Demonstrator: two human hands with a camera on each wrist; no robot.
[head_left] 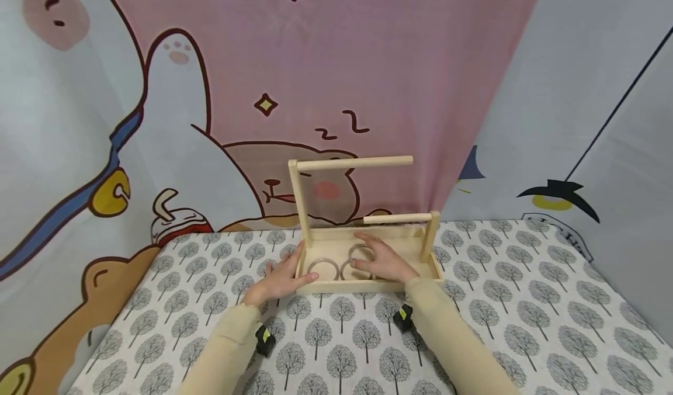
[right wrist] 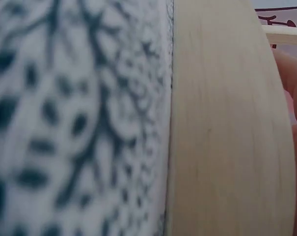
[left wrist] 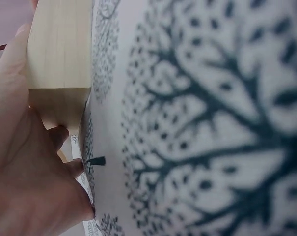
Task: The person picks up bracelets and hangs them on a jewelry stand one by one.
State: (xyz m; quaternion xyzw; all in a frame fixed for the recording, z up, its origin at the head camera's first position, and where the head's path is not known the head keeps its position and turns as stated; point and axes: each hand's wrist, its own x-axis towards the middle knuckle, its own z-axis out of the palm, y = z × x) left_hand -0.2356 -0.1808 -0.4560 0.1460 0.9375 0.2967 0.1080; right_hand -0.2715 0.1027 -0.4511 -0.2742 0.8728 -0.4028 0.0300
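Observation:
A pale wooden jewelry stand [head_left: 363, 287] with a shallow tray base stands on the table. My left hand [head_left: 278, 279] grips its left end, thumb over the front rim and fingers along the outer side; the left wrist view shows the wooden corner [left wrist: 60, 54] against that hand. Inside the tray are a bangle [head_left: 323, 259] at the left and another bangle [head_left: 342, 270] near the middle. My right hand [head_left: 388, 262] reaches over the tray and holds a third bangle [head_left: 350, 253] between thumb and fingers, overlapping the middle one. In the right wrist view, the tray wall [right wrist: 227, 123] hides most of that hand.
From the left post [head_left: 299, 202] a high rod [head_left: 357, 162] runs rightward, above both hands. A shorter, lower rod [head_left: 396, 218] runs leftward from the right post [head_left: 430, 237]. The tree-print tablecloth [head_left: 326, 360] ends at a cartoon curtain [head_left: 420, 79] behind.

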